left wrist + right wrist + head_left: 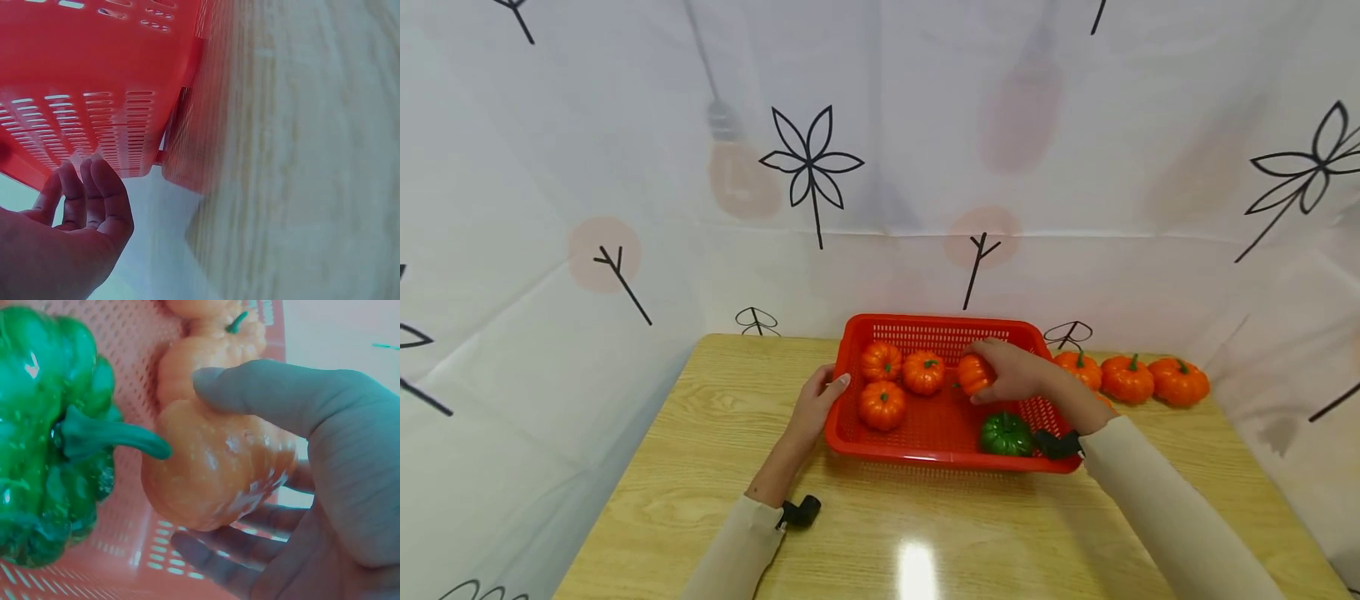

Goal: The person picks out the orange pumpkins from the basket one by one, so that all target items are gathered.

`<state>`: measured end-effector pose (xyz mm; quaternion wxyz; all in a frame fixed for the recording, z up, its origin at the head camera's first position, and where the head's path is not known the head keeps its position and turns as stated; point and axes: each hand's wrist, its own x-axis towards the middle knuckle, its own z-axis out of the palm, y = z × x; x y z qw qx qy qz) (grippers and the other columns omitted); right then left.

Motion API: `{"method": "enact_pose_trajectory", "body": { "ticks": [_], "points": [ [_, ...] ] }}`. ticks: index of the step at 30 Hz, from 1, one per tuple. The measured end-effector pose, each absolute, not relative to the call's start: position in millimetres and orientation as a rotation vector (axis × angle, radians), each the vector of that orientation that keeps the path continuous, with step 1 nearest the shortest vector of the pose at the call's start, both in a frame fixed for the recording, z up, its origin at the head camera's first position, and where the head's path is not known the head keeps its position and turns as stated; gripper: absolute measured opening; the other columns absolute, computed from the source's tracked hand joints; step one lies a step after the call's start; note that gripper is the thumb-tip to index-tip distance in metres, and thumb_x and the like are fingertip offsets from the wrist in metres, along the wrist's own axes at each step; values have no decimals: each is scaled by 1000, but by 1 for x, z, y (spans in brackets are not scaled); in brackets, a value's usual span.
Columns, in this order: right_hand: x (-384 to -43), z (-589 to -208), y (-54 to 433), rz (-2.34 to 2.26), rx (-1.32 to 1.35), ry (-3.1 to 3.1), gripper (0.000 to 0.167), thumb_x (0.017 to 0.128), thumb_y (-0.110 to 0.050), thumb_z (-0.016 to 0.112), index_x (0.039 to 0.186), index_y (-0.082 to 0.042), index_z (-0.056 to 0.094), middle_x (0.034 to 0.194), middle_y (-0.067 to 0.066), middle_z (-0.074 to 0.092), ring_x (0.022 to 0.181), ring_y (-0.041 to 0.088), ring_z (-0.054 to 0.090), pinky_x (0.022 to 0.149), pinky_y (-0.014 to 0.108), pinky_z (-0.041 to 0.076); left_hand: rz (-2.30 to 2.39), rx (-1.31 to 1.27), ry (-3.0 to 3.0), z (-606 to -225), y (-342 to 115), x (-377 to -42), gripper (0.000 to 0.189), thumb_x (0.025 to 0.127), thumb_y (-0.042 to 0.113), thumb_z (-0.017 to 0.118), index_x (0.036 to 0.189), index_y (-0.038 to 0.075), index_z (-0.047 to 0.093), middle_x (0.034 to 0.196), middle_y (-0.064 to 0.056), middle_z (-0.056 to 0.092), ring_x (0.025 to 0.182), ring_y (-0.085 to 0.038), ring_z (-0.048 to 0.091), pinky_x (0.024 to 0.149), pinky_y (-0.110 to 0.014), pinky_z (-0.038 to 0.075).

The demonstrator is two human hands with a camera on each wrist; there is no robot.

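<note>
A red plastic basket (925, 457) with slotted walls stands on the table. My left hand (811, 410) grips its left rim, thumb on top and fingers against the outer wall (106, 119). Inside the basket, my right hand (1013, 372) holds a small orange pumpkin (973, 375), with the thumb (250, 390) on one side and fingers curled on the other. Three more orange pumpkins lie in the left half; one is the front pumpkin (882, 406). A glossy green pumpkin (1006, 434) sits in the front right corner, its stem overlapping the held pumpkin in the right wrist view.
Several orange pumpkins (1127, 380) stand on the table right of the basket, one mostly hidden behind the right forearm. The wooden table (722, 392) runs back to a patterned white cloth (887, 267). A black wrist camera (801, 511) sits on the left wrist.
</note>
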<state>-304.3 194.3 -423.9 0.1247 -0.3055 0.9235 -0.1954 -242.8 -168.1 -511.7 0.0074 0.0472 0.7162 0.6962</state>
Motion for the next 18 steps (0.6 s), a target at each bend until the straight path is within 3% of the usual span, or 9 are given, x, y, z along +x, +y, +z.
{"method": "enact_pose_trajectory", "body": {
  "ticks": [13, 18],
  "points": [
    [-273, -408, 215, -854, -884, 2631, 72, 88, -34, 88, 141, -5, 49, 125, 10, 58, 98, 20, 60, 83, 37, 56, 2194, 167, 2209, -515, -168, -244, 49, 110, 33, 60, 149, 5, 55, 140, -24, 60, 120, -43, 63, 90, -31, 60],
    [-264, -411, 223, -920, -893, 2674, 79, 89, -33, 88, 150, -5, 46, 135, 12, 57, 108, 24, 62, 92, 46, 57, 2205, 161, 2209, -515, -168, -244, 48, 109, 33, 61, 148, 6, 55, 139, -23, 61, 119, -41, 64, 91, -32, 61]
  ]
}}
